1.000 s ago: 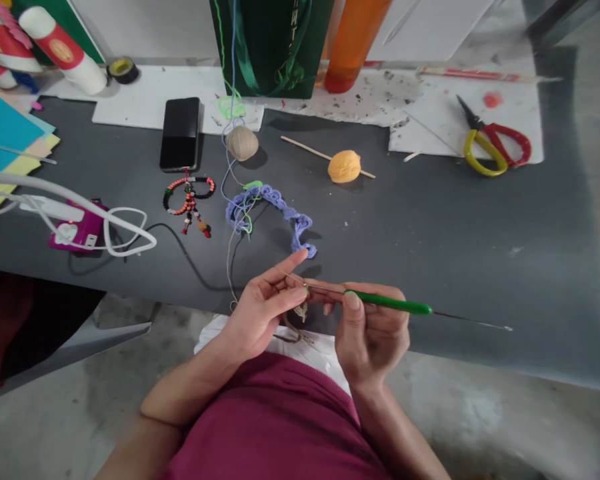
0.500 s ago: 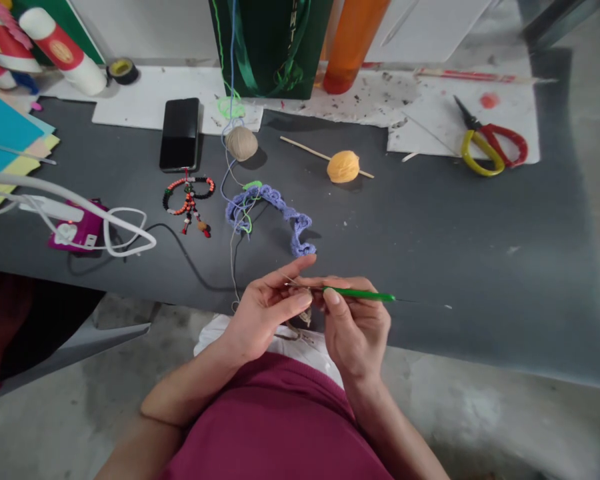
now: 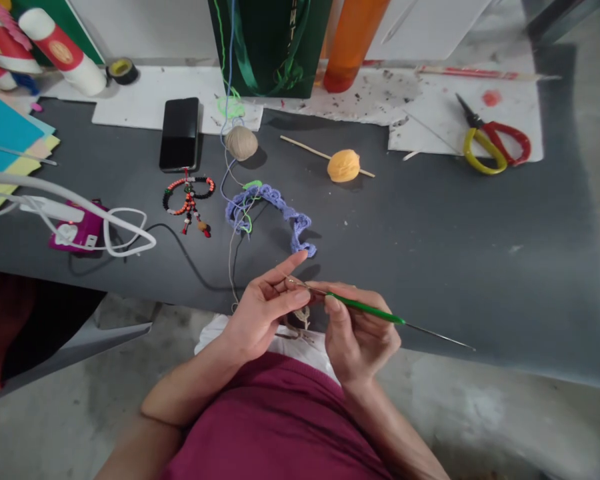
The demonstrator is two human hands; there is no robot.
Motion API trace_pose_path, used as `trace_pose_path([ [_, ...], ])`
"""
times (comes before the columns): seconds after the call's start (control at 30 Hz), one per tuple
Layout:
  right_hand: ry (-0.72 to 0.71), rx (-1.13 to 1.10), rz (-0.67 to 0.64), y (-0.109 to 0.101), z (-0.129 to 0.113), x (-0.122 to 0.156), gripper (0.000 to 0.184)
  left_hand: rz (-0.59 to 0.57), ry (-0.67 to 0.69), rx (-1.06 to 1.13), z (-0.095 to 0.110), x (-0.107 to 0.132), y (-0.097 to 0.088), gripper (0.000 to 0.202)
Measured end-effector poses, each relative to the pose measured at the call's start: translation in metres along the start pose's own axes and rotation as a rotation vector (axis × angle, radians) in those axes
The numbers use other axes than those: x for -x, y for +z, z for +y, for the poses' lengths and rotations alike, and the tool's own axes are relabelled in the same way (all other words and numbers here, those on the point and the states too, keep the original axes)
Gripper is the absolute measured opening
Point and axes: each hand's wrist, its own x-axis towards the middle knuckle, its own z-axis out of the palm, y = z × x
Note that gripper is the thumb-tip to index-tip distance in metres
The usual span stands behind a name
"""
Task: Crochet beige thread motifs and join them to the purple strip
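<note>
My right hand is closed around a crochet hook with a green handle; its thin metal shaft points down to the right past the hand. The hook's other end reaches my left hand. Thumb and fingers of the left hand pinch a small beige crochet piece, mostly hidden by them, with the index finger stretched out. A beige strand runs from the left hand up to a beige yarn ball. Beyond the index fingertip lies a curled purple crocheted strip.
An orange yarn ball on a stick lies behind my hands. Scissors rest at the back right. To the left are a phone, a beaded bracelet and a magenta box with white cables. A green bag stands behind.
My right hand has shifted slightly right and down. The crochet hook has tilted, its handle end swinging lower, and more of its rear shaft shows. The left index finger has moved slightly left.
</note>
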Motion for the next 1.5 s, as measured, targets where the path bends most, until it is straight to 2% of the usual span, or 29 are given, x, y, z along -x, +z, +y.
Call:
trace_pose_path([
  [0.13,0.01,0.171,0.038,-0.006,-0.003,0.001,0.009,0.013,0.006,-0.045,0.001,0.0,-0.002,0.059],
  [0.23,0.054,0.172,0.023,-0.007,-0.009,-0.004,0.005,-0.002,0.018,-0.077,0.002,0.001,-0.004,0.053],
  [0.33,0.187,0.042,0.016,-0.007,-0.016,-0.011,0.009,-0.025,0.018,-0.124,0.004,0.002,-0.008,0.047],
  [0.5,0.526,-0.336,-0.056,-0.007,-0.015,-0.021,0.018,-0.101,-0.002,-0.167,0.004,0.002,-0.01,0.047],
  [0.57,0.592,-0.414,-0.07,-0.006,-0.012,-0.02,0.021,-0.116,0.017,-0.17,0.001,0.001,-0.008,0.047],
  [0.73,0.542,-0.405,-0.019,0.004,-0.005,-0.012,0.015,-0.012,0.197,-0.311,-0.004,0.004,0.0,0.061],
  [0.8,0.534,-0.409,0.019,0.006,-0.003,-0.012,0.013,0.005,0.229,-0.388,-0.005,0.006,0.002,0.069],
  [0.97,0.493,-0.442,0.037,0.006,-0.001,-0.017,0.013,-0.004,0.175,-0.412,-0.003,0.007,0.001,0.069],
  [1.2,0.425,-0.34,0.067,0.002,-0.006,-0.028,0.013,-0.059,0.177,-0.502,0.005,0.009,-0.003,0.059],
  [1.27,0.4,-0.357,0.057,0.001,-0.009,-0.031,0.012,-0.041,0.225,-0.62,0.011,0.015,0.0,0.064],
  [1.37,0.379,-0.421,-0.004,0.0,-0.012,-0.035,0.012,0.062,0.458,-0.869,0.017,0.026,0.007,0.066],
  [1.4,0.381,-0.442,-0.031,0.0,-0.012,-0.035,0.012,0.068,0.489,-0.908,0.018,0.027,0.008,0.068],
  [1.43,0.392,-0.461,-0.057,0.0,-0.012,-0.036,0.013,0.06,0.482,-0.913,0.018,0.027,0.009,0.071],
  [1.5,0.432,-0.479,-0.099,0.0,-0.009,-0.037,0.013,0.019,0.378,-0.833,0.015,0.022,0.007,0.081],
])
